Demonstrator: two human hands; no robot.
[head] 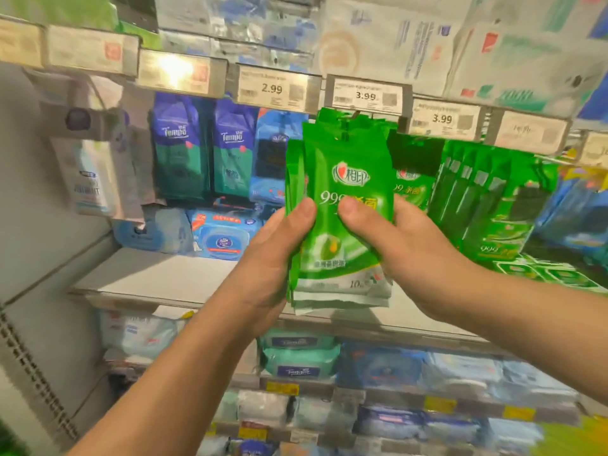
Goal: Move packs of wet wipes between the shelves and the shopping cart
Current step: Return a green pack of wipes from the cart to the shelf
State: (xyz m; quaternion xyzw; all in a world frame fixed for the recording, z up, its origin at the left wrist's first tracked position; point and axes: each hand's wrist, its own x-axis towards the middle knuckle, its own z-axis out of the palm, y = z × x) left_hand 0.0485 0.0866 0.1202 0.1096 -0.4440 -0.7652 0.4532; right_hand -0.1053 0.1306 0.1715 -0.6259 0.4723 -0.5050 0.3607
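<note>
Holding a fanned stack of green wet-wipe packs (342, 209) upright at the picture's centre, in front of the shelf (158, 274), the person has both hands on it. The left hand (273, 255) wraps the stack's edge from seven o'clock, thumb pressed on the front face; the right hand (404, 245) grips from four o'clock, thumb likewise on the front and fingers curled behind. The packs' tops reach up by the 3.99 price tag (368, 95) at twelve o'clock.

The likeliest slip, I judge: the packs are slick film and splayed at the bottom, so a loosened thumb could let the rear ones slide out and drop. Pushed back carelessly, the stack could also knock the hanging green packs (487, 195) at three o'clock.

The shelf holds Tempo packs (179, 146) standing at ten o'clock, a blue lidded wipe pack (225, 236) lying at nine o'clock, and flat green packs (552, 274) at four o'clock. Lower shelves at six o'clock hold blurred pale and blue packs. No shopping cart shows.
</note>
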